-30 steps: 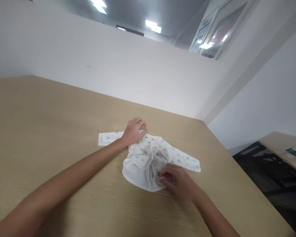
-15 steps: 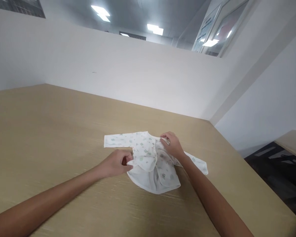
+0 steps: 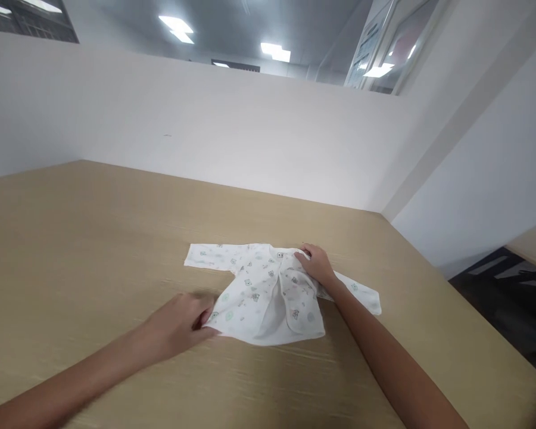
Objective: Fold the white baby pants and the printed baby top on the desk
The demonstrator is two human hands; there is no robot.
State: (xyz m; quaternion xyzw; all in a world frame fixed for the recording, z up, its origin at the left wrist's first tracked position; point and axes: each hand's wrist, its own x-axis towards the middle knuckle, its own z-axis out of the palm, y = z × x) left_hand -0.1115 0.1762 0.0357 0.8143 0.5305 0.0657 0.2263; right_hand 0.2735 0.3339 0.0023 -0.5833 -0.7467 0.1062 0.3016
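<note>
A small white baby shirt (image 3: 250,292) with long sleeves and a print of little animal faces lies spread on the table, its front parted down the middle. My left hand (image 3: 190,322) pinches the lower left corner of its hem. At the shoulder near the neckline, my right hand (image 3: 315,262) has its fingers closed over the fabric. One sleeve reaches out to the left; the other shows past my right forearm, which hides part of it.
The wide wood-coloured table (image 3: 116,238) meets a white wall (image 3: 232,131) at the back. Another white wall stands at the right. A dark framed structure (image 3: 509,304) is beyond the table's right edge.
My left hand has moved left and toward me with the hem corner, pulling the bunched left front panel out flatter. My right hand stays near the shoulder.
</note>
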